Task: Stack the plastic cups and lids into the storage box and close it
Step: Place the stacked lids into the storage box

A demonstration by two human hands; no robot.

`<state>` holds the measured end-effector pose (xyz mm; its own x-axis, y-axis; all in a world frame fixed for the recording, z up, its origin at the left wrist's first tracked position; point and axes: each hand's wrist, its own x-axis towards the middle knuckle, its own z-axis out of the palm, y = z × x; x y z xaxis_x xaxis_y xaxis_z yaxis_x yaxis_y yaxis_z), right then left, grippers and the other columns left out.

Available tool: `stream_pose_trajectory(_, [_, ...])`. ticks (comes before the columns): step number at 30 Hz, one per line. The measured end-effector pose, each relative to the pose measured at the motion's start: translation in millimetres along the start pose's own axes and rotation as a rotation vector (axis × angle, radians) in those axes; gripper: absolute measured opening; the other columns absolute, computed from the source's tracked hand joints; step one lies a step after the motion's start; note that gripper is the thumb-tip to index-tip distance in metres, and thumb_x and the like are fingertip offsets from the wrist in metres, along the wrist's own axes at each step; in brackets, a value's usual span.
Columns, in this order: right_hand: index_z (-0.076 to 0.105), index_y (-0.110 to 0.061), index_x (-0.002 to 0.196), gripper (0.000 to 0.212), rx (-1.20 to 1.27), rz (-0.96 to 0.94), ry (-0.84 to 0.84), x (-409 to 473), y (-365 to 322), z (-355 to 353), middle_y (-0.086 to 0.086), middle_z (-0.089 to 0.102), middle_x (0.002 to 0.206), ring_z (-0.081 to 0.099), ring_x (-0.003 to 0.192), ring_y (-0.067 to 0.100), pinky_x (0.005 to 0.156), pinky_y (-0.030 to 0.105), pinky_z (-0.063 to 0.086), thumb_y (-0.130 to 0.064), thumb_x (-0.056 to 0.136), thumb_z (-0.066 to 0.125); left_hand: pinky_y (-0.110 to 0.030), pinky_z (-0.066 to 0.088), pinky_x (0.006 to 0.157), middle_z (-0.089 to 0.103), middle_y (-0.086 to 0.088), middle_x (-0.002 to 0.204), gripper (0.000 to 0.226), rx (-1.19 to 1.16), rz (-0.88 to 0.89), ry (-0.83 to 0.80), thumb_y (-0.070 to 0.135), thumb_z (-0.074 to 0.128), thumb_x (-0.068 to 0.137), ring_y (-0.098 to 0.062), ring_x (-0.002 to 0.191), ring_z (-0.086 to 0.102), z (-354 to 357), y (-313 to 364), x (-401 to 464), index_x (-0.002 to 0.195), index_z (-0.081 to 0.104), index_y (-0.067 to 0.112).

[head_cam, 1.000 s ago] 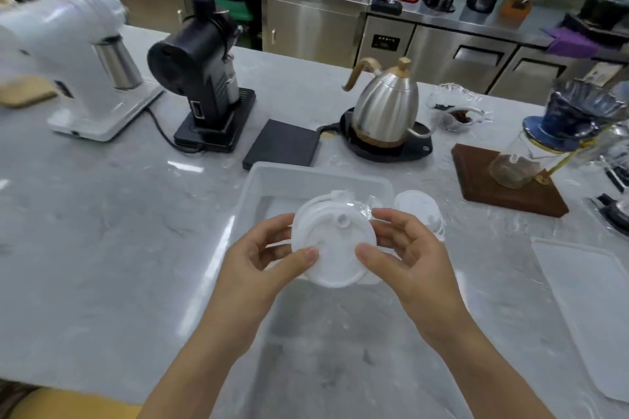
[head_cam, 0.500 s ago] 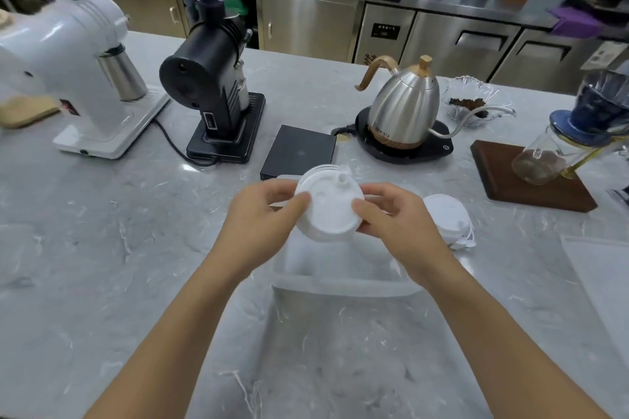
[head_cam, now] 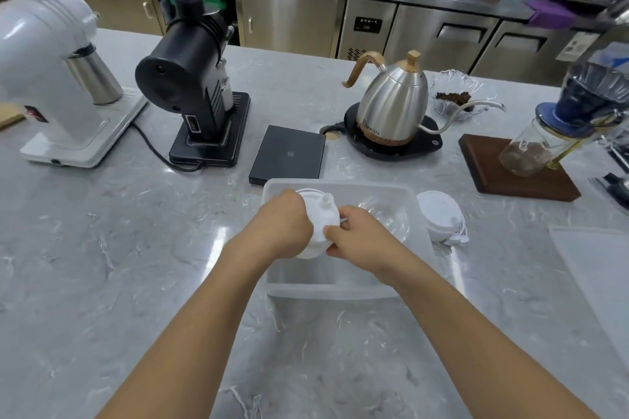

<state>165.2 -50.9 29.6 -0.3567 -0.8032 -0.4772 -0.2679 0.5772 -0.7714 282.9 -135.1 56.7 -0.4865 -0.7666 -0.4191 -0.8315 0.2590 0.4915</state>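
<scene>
Now both hands are down inside the storage box (head_cam: 340,289) at centre frame, w/ a stack of white lids (head_cam: 320,221) pinched between them. A sec ago that stack was held up above the box, flat side toward the camera; since then it's been tipped on edge and lowered into the left part of the box. The left hand (head_cam: 282,226) wraps the stack's left side, fingers closed round it; the right hand (head_cam: 357,235) grips the right edge w/ fingertips, also closed on it. Can't tell if the lids touch the box floor yet, as the hands hide the bottom.

Clear plastic cups (head_cam: 384,218) lie inside the box, just beside the right hand. A second bunch of white lids (head_cam: 440,219) sits outside on the counter (head_cam: 102,265), just right of the box wall. The box cover (head_cam: 599,275) lies flat at the right edge of frame, well apart from the box.

So, my read: this batch is about to be let go, then the outside lids need to go in, and the cover goes on last. Roughly mid-task.
</scene>
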Motion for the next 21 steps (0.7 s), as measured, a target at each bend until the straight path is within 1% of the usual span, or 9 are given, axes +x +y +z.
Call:
stream_pose_trajectory(3, [0.061,0.006,0.113,0.027,0.051,0.039,-0.04,4.0,-0.2,1.5,0.021,0.068,0.103,0.069,0.093,0.026,0.096,0.047,0.056,-0.006,0.095,0.045,-0.027,0.03,0.049,0.04,-0.005,0.069,0.022,0.077,0.0,-0.085,-0.001,0.041,0.099,-0.027,0.069,0.046,-2.7,9.5,-1.6,0.078,0.044,0.005])
stream_pose_trajectory(5, [0.061,0.01,0.114,0.029,0.101,0.077,-0.049,5.7,-1.0,1.8,0.029,0.066,0.108,0.062,0.09,0.021,0.096,0.045,0.057,-0.002,0.096,0.041,-0.031,0.037,0.06,0.052,-0.013,0.085,0.015,0.116,-0.006,-0.095,-0.001,0.042,0.099,-0.028,0.083,0.047,-2.2,10.0,2.7,0.096,0.057,-0.002])
stream_pose_trajectory(6, [0.06,0.011,0.116,0.031,0.122,0.093,-0.051,6.5,-1.5,1.8,0.035,0.063,0.116,0.06,0.09,0.021,0.097,0.046,0.055,0.0,0.095,0.039,-0.031,0.038,0.067,0.057,-0.017,0.098,0.02,0.109,-0.014,-0.088,-0.001,0.043,0.099,-0.027,0.086,0.048,-0.2,7.5,7.1,0.111,0.058,-0.004])
stream_pose_trajectory(8, [0.058,0.013,0.119,0.033,0.16,0.117,-0.053,8.2,-3.0,1.5,0.036,0.057,0.129,0.058,0.091,0.022,0.099,0.046,0.054,0.001,0.096,0.038,-0.03,0.039,0.071,0.062,-0.02,0.116,0.026,0.119,-0.013,-0.074,-0.001,0.044,0.099,-0.026,0.088,0.049,2.0,4.0,12.5,0.123,0.055,-0.004])
stream_pose_trajectory(12, [0.055,0.012,0.122,0.032,0.249,0.173,-0.044,11.9,-4.6,-0.4,0.027,0.063,0.114,0.06,0.096,0.024,0.101,0.044,0.054,-0.007,0.101,0.041,-0.031,0.041,0.072,0.06,-0.016,0.11,0.026,0.139,-0.015,-0.048,-0.001,0.048,0.099,-0.031,0.094,0.057,5.1,4.0,21.7,0.124,0.055,-0.002])
stream_pose_trajectory(14, [0.057,0.009,0.119,0.031,0.281,0.177,-0.057,11.9,-4.9,-1.3,0.015,0.059,0.107,0.06,0.097,0.023,0.101,0.043,0.054,-0.013,0.103,0.041,-0.031,0.04,0.071,0.052,-0.01,0.099,0.023,0.121,0.005,-0.002,-0.002,0.048,0.097,-0.032,0.096,0.059,9.1,1.0,25.3,0.119,0.055,-0.001])
stream_pose_trajectory(16, [0.058,-0.001,0.104,0.024,0.279,0.156,-0.068,10.0,-4.8,-1.7,0.011,0.053,0.101,0.055,0.092,0.022,0.106,0.046,0.049,-0.016,0.103,0.04,-0.032,0.039,0.067,0.048,-0.007,0.091,0.011,0.127,0.032,0.074,-0.003,0.048,0.096,-0.03,0.087,0.055,13.0,-2.4,25.9,0.099,0.055,0.005])
stream_pose_trajectory(18, [0.05,-0.012,0.091,0.017,0.234,0.12,-0.04,7.4,-3.8,-3.3,0.008,0.046,0.092,0.045,0.087,0.021,0.11,0.055,0.041,-0.017,0.102,0.039,-0.03,0.036,0.057,0.046,-0.005,0.078,0.029,0.137,0.054,0.166,-0.003,0.05,0.096,-0.024,0.07,0.047,16.1,-5.9,25.4,0.071,0.041,0.011])
stream_pose_trajectory(21, [0.055,-0.007,0.093,0.021,0.11,-0.012,0.057,4.7,4.0,-6.6,0.014,0.051,0.091,0.046,0.09,0.019,0.107,0.061,0.04,-0.017,0.103,0.038,-0.027,0.021,0.044,0.038,-0.003,0.065,0.042,0.159,0.101,0.292,-0.004,0.055,0.09,-0.024,0.061,0.042,17.0,-12.6,23.4,0.061,0.032,0.014])
